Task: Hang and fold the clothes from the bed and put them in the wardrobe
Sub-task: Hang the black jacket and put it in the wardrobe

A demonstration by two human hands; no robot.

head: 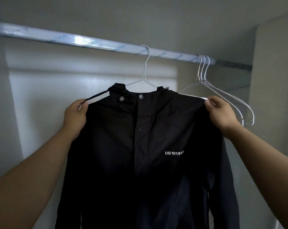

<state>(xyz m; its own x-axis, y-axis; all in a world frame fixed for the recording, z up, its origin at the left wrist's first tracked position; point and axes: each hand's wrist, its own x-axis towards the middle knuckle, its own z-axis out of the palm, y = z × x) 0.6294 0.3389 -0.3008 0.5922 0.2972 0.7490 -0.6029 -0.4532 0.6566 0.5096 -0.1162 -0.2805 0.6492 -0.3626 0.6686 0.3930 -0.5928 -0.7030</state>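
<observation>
I'm facing into a home wardrobe, its hanging rail overhead carrying white wire hangers and a black jacket.

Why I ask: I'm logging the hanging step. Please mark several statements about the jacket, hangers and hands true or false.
1. The black jacket sits on a white wire hanger hooked over the rail. True.
2. The left hand hangs free. False: it grips the jacket's shoulder.
3. The right hand pinches the other shoulder. True.
4. Spare hangers hang left of the jacket. False: three empty hangers hang to its right.
5. The jacket is unmarked. False: white lettering shows on its chest.
</observation>
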